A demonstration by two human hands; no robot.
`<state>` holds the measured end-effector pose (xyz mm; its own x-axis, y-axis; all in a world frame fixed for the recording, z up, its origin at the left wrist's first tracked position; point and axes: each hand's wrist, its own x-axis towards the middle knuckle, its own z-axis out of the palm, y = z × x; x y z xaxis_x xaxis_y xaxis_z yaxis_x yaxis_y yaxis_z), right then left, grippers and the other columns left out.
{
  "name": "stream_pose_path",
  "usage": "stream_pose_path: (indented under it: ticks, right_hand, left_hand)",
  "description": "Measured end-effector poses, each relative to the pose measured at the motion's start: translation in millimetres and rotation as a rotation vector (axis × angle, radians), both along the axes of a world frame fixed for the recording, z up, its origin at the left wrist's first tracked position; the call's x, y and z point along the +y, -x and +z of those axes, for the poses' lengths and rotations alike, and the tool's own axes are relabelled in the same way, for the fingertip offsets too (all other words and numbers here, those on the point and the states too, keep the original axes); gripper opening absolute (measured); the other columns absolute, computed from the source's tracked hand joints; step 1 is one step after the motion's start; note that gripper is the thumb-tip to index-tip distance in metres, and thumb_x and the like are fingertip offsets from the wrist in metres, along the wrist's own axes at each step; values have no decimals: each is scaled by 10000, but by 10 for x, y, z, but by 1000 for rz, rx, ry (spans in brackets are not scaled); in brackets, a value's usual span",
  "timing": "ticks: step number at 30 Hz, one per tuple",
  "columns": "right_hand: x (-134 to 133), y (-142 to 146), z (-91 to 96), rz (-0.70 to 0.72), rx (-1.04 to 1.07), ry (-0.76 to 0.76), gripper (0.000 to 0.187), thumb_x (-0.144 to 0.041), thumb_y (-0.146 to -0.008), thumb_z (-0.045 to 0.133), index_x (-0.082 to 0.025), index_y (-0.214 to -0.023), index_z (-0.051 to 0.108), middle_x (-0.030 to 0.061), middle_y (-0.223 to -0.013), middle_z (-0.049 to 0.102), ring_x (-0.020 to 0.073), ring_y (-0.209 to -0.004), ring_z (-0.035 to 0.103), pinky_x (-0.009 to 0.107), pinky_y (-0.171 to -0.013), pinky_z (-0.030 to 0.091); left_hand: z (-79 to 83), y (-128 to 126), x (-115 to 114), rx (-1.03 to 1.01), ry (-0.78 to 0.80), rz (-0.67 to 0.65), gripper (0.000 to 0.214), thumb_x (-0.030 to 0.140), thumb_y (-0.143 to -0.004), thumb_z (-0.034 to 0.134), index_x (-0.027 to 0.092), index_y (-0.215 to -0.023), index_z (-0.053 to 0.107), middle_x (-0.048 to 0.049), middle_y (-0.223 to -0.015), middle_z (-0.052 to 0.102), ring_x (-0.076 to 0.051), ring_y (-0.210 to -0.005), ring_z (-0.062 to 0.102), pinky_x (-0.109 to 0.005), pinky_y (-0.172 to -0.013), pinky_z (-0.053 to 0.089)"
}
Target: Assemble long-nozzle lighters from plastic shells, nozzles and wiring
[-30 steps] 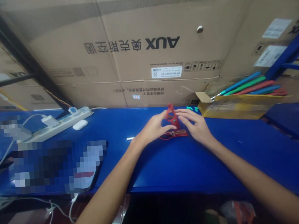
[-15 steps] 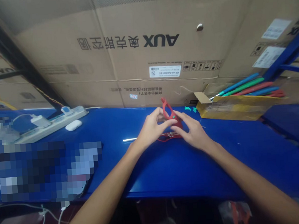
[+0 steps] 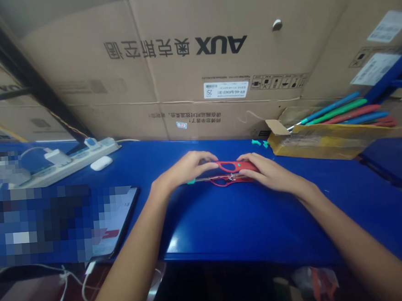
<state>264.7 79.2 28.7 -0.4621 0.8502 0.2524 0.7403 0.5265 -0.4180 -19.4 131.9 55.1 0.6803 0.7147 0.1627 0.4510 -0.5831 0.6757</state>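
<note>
My left hand (image 3: pixel 187 169) pinches the left end of a red plastic lighter shell half (image 3: pixel 245 166), which has an oval opening. My right hand (image 3: pixel 274 173) grips the shell's right end between thumb and fingers. The piece is level, just above and behind a second red lighter half (image 3: pixel 221 183) lying on the blue table. In that lower half I see thin pale wires and small parts, and a thin metal rod (image 3: pixel 205 179) runs left from it. A small green piece (image 3: pixel 191 182) shows at the rod's left end, below my left hand.
Small green pieces (image 3: pixel 256 142) lie beside an open cardboard box (image 3: pixel 320 141) of blue, green and red long-nosed lighters. A large carton (image 3: pixel 178 78) stands behind the table. To the left are a power strip (image 3: pixel 71 162), a white earbud case (image 3: pixel 101 163) and a tablet-like device (image 3: pixel 125 211).
The red shell half has turned from tilted upright to level and come down near the lower half. My left hand has moved left, my right hand slightly right. The green piece on the left now shows.
</note>
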Motion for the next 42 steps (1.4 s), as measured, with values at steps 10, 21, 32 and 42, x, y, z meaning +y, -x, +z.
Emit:
stream_pose_path:
  ticks: [10,21,32,42]
  right_hand:
    - [-51,245,-22,132,-74,4,288,-475,-1002,530,-226,-1107,629,95,-1161,667,262,-1060,589,436,-951,461]
    - [-13,168,-81,106,-94,45,335,-440,-1003,531,-242,-1257,626,99,-1224,662,279,-1139,600,462,-982,479]
    - [19,141,-68,147,-49,55,333,-439,-1007,531,-221,-1185,709,99,-1158,679,253,-1070,624,424,-957,499]
    - [27,160,-103,82,-115,27,338,-454,-994,561,-216,-1184,708,88,-1039,690,251,-976,626,371,-825,477]
  left_hand:
    - [-131,99,91,246,-15,-40,204,372,-811,714,271,-959,812,-36,-963,785,-222,-893,682,-304,-800,481]
    - [-148,77,65,347,-64,34,112,363,-803,751,318,-881,817,-1,-990,782,-240,-899,695,-302,-736,454]
    - [-143,66,56,420,-89,108,121,371,-811,756,326,-911,807,-1,-950,783,-237,-841,684,-299,-680,440]
    - [-24,-76,-33,601,-105,185,114,276,-830,744,278,-923,809,-17,-1042,779,-256,-969,700,-302,-702,451]
